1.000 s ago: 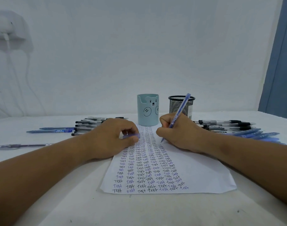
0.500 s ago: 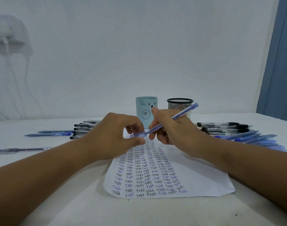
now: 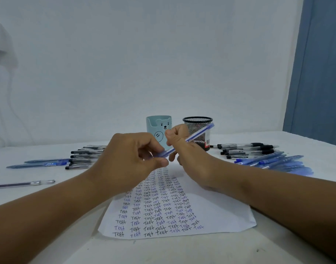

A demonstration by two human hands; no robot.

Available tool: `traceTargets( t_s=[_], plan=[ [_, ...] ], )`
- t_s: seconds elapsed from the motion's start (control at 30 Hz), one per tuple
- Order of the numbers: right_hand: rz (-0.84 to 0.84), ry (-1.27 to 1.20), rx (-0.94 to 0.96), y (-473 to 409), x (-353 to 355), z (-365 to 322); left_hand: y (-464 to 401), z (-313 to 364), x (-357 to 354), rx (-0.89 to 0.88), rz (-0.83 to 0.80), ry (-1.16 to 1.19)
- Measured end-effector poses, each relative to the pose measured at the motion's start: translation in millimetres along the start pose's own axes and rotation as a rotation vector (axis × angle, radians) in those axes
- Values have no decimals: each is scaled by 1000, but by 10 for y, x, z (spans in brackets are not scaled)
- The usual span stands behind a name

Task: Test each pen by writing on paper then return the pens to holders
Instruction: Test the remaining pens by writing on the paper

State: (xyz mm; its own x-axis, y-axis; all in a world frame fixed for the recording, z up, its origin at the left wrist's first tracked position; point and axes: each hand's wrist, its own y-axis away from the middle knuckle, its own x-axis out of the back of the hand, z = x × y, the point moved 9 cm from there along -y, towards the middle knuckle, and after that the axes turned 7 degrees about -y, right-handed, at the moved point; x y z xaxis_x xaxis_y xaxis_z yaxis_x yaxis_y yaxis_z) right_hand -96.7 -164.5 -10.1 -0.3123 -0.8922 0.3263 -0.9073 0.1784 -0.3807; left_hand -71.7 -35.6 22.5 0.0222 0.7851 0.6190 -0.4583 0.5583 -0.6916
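A blue pen point(image 3: 196, 136) is held slantwise above the paper point(image 3: 216, 212), its far end up by the black mesh holder point(image 3: 198, 123). My right hand point(image 3: 184, 149) grips its barrel. My left hand point(image 3: 129, 159) pinches the pen's blue cap point(image 3: 162, 154) at the lower end, where cap and pen meet. The paper lies on the white table and is covered with rows of the written word "Test". A light blue bear holder point(image 3: 155, 126) stands left of the mesh one, behind my hands.
Black pens point(image 3: 83, 159) and two blue ones point(image 3: 39, 163) lie at the left. A single clear pen point(image 3: 24, 184) lies nearer the left edge. Black pens point(image 3: 247, 148) and a heap of blue pens point(image 3: 277, 162) lie at the right. A blue curtain point(image 3: 316, 63) hangs at the right.
My right hand lifted the pen off the paper and tilted it toward my left hand. The cap in my left hand now meets the pen's tip end. Both hands rose slightly.
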Motion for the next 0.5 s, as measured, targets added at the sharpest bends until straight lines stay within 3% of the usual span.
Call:
traceTargets(
  t_s=[0.1, 0.2, 0.4, 0.5],
  plan=[
    [198, -176, 58, -98, 291, -108, 5, -197, -87, 121, -87, -26],
    [220, -305, 80, -138, 612, -178, 68, -346, -108, 178, -158, -107],
    [-73, 195, -151, -116, 1244, -101, 103, -447, -70, 222, -210, -169],
    [-253, 619, -236, 13, 1493, -14, 104, -429, -75, 228, -193, -170]
  ],
)
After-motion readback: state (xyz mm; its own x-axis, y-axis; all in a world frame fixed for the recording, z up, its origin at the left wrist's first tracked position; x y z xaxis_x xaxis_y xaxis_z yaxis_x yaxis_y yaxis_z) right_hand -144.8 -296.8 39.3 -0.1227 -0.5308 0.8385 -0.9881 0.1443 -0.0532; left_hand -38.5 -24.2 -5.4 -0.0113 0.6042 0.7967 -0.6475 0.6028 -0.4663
